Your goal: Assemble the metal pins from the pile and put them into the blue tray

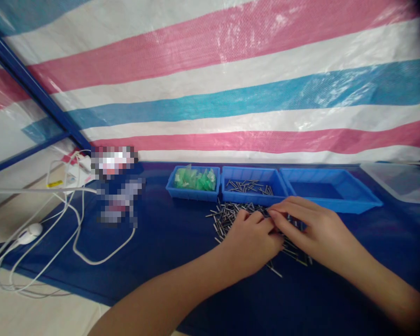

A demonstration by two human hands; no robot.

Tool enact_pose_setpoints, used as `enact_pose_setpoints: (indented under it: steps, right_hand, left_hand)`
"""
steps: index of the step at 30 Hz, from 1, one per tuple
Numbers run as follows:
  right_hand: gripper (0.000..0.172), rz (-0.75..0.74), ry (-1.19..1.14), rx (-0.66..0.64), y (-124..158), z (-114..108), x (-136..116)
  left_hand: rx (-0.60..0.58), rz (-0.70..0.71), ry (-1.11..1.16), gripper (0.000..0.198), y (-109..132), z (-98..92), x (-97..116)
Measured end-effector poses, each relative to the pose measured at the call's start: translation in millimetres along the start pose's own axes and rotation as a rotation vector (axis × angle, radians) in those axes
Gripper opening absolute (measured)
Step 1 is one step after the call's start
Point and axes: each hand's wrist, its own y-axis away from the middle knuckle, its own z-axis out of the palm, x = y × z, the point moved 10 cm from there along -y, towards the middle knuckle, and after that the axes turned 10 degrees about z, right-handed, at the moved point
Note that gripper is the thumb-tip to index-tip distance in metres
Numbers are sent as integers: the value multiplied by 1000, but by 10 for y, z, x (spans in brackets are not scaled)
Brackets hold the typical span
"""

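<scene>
A loose pile of thin metal pins (pixel 227 215), which look like blind rivets, lies on the blue tabletop, partly hidden under both hands. My left hand (pixel 254 240) rests over the middle of the pile with its fingers curled down and in; what they hold is hidden. My right hand (pixel 308 224) meets it from the right, thumb and fingertips pinched together close to the left fingers. Anything in that pinch is too small to make out. Behind the pile, more of these pins lie in the middle blue bin (pixel 255 200).
A smaller blue bin (pixel 192 193) on the left holds green plastic packets (pixel 196 179). To the right stands a wide blue bin (pixel 336 205), beside a translucent sheet or lid (pixel 399 182). White cables (pixel 79 233) run over the table's left side. A striped tarp (pixel 231 102) hangs behind.
</scene>
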Motion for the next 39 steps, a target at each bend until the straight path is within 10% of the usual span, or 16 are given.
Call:
enact_pose_setpoints:
  steps: [12,26,39]
  right_hand:
    - [17,-4,-5,-9,16,5,-12]
    - [27,354,-393,-34,26,136,401]
    - [32,510,-694,-151,27,328,380]
  left_hand:
    - [-68,-39,-21,27,42,-6,-9]
    - [483,-636,1090,14,332,28,-702]
    - [580,-697,1233,22,399,123,-765]
